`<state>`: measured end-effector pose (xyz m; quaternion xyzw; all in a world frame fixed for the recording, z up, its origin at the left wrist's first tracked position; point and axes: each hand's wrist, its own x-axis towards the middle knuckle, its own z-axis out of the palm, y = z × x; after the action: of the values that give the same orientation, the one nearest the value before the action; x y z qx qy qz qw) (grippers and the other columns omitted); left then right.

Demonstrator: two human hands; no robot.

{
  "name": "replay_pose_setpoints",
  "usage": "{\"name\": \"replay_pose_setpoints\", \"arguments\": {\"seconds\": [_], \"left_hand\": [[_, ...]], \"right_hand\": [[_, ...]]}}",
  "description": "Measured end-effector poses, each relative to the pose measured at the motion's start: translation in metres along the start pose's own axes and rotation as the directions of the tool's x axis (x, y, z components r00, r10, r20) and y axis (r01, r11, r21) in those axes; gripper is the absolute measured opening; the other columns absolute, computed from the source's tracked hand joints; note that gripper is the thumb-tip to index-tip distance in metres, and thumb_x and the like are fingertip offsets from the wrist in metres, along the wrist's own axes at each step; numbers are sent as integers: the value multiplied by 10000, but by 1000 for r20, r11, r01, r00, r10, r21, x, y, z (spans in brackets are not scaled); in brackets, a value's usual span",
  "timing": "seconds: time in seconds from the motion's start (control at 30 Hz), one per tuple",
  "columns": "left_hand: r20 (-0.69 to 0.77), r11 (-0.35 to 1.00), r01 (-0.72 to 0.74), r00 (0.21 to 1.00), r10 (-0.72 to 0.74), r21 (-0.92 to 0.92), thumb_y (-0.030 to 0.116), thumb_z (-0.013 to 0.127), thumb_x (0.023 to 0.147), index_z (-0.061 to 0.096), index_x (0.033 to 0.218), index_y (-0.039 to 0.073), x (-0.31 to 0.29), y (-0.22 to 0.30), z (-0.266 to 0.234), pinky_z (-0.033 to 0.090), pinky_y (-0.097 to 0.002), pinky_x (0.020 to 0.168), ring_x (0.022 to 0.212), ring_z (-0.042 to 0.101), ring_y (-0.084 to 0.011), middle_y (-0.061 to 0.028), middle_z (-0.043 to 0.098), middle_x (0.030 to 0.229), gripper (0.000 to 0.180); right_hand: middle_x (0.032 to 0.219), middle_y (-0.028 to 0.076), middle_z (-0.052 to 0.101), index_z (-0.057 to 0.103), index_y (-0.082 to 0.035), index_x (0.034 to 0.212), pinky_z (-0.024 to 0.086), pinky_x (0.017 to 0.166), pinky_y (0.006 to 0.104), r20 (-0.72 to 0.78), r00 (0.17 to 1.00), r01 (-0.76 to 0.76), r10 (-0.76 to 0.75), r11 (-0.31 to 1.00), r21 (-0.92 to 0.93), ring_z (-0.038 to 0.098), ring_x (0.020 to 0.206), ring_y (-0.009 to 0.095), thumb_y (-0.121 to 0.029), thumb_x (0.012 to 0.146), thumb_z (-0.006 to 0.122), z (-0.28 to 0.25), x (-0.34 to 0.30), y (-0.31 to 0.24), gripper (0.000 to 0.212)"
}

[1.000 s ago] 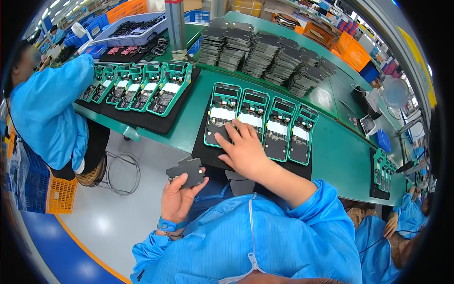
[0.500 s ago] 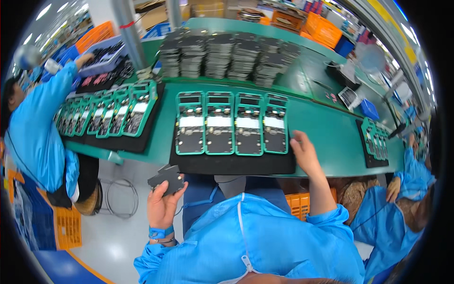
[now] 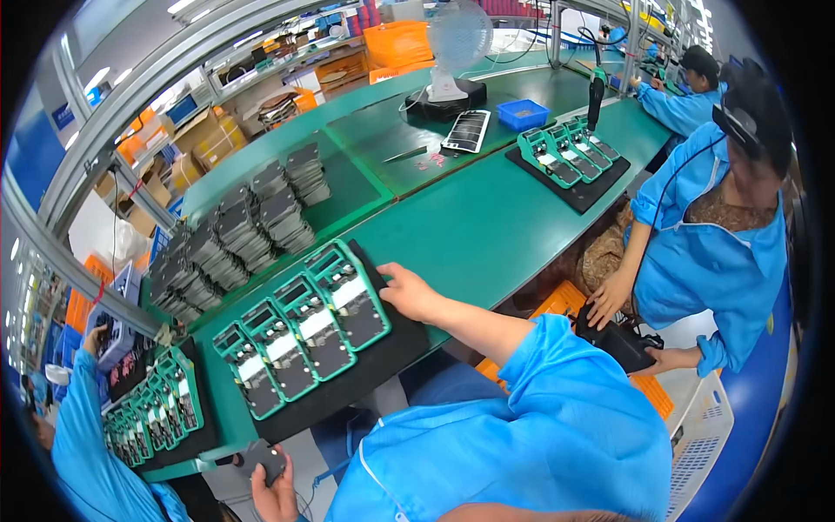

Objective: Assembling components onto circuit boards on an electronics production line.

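Low at the lower edge, my left hand is closed on dark grey plates, held off the table's front edge; how many is hard to make out. My right hand reaches across to the right edge of a black mat. Its fingers are partly bent and apart, beside the rightmost green frame, with nothing seen in them. Whether the fingertips press on the mat or the frame, I cannot tell. Several green frames lie side by side on this mat, each carrying dark circuit parts and a white strip.
Stacks of grey plates stand behind the mat. More filled frames lie to the left, near a co-worker's blue sleeve. At right are another mat with frames, a fan, a blue tray and a seated co-worker.
The view has swung to the right, bringing the seated co-worker and the fan further in. My right hand has come to the mat's right edge. My left hand still holds the plates.
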<state>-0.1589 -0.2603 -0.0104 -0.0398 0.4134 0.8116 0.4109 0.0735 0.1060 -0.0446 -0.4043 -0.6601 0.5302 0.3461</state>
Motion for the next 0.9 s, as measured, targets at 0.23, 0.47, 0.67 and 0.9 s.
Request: {"name": "replay_pose_setpoints", "arguments": {"seconds": [0.23, 0.47, 0.67, 0.9], "left_hand": [[74, 761, 577, 808, -584, -296, 244, 527, 957, 365, 1380, -13, 41, -25, -64, 361, -465, 1089, 1232, 469, -255, -135, 491, 1359, 521], [266, 932, 306, 898, -351, 195, 195, 530, 947, 409, 1346, -10, 10, -53, 68, 356, -545, 1075, 1235, 459, -354, -193, 501, 1327, 465], [249, 912, 404, 878, -408, 69, 108, 516, 905, 396, 1308, -41, 9, -71, 72, 425, -538, 1003, 1223, 472, -388, -250, 503, 1253, 447], [189, 907, 396, 889, -417, 142, 102, 495, 919, 381, 1322, -45, -14, -74, 74, 433, -521, 995, 1198, 485, -390, -242, 499, 1260, 443]], "right_hand": [[807, 113, 631, 491, -48, 1231, 507, 678, 349, -193, 980, -94, 53, 974, -208, 614, 734, 205, -56, 799, 595, -151, 9, 24, 444], [1090, 184, 645, 590, -47, 1137, 472, 879, 356, -464, 882, -236, -88, 769, -595, 619, 1024, 317, -153, 757, 674, -328, 32, 46, 403], [1066, 191, 651, 682, -104, 1020, 477, 884, 404, -483, 875, -368, -27, 611, -701, 603, 1041, 336, -124, 772, 603, -375, 34, 28, 261], [925, 36, 610, 619, -23, 1129, 449, 712, 249, 36, 900, 429, -435, 865, -262, 547, 811, 94, -85, 909, 558, -173, -21, -115, 237]]}}
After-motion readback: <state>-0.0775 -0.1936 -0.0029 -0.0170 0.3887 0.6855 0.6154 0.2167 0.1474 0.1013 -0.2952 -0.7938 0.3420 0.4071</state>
